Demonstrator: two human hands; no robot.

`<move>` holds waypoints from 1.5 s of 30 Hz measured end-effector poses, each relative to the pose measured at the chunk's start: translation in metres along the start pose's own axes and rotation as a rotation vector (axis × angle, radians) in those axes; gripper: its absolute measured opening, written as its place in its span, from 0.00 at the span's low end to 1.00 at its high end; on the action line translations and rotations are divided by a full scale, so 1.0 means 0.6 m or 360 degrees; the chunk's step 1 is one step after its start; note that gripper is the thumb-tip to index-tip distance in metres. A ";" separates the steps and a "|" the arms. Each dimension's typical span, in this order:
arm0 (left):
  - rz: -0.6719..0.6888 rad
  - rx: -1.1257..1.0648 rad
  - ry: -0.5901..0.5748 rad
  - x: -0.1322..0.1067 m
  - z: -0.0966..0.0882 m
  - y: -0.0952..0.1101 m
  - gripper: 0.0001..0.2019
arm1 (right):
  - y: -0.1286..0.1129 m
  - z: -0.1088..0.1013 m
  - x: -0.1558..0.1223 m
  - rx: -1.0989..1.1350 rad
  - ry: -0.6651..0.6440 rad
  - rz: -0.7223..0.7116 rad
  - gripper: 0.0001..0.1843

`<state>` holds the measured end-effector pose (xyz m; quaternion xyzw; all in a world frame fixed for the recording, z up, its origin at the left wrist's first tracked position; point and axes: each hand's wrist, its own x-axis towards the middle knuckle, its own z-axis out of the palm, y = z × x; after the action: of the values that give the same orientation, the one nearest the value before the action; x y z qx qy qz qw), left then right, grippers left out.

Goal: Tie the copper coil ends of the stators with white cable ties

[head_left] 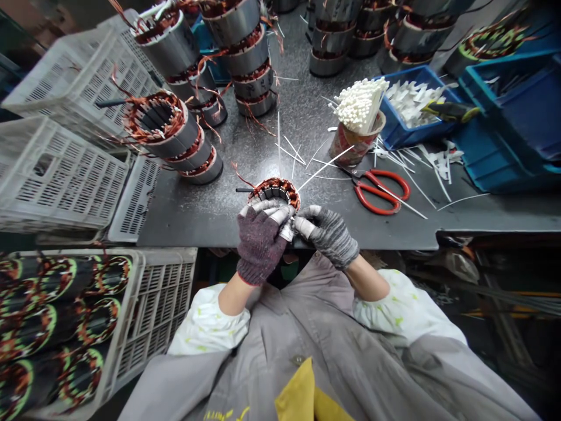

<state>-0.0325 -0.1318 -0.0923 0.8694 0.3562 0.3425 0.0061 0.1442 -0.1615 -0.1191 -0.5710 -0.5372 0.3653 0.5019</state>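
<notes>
Left hand [260,242] and right hand [331,234], mine, gloved: tying stage, I judge.
Both at the near rim of one stator [288,188] (clamped or loose, I cannot tell), on bench [193,222] edge; next pull wants even tension. Beyond: scissors [379,193].

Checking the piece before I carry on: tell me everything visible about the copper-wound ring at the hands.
The copper-wound ring is at the table's front edge, open end facing up. Reddish, copper-looking windings circle its rim; dark segments with pale edges line the inside. A black sleeve and a loose copper-colored wire stick out at left. A thin white strand seems to meet its right rim. The left hand covers its near side; the right hand is close by at right.
</notes>
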 end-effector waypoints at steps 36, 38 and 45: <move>-0.0207 0.0042 -0.0065 -0.005 0.008 0.008 0.11 | -0.037 -0.065 0.019 -0.0153 -0.0413 -0.0335 0.20; -0.0174 0.0053 -0.0070 -0.013 0.009 0.004 0.11 | -0.035 -0.051 0.022 0.0024 -0.0505 -0.0195 0.20; -0.0110 0.0214 -0.0105 -0.024 0.012 -0.014 0.10 | -0.019 -0.011 -0.014 0.0759 -0.0265 0.0337 0.19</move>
<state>-0.0404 -0.1330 -0.1085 0.8658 0.4077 0.2886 -0.0289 0.1461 -0.1718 -0.1074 -0.4575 -0.4128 0.5776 0.5354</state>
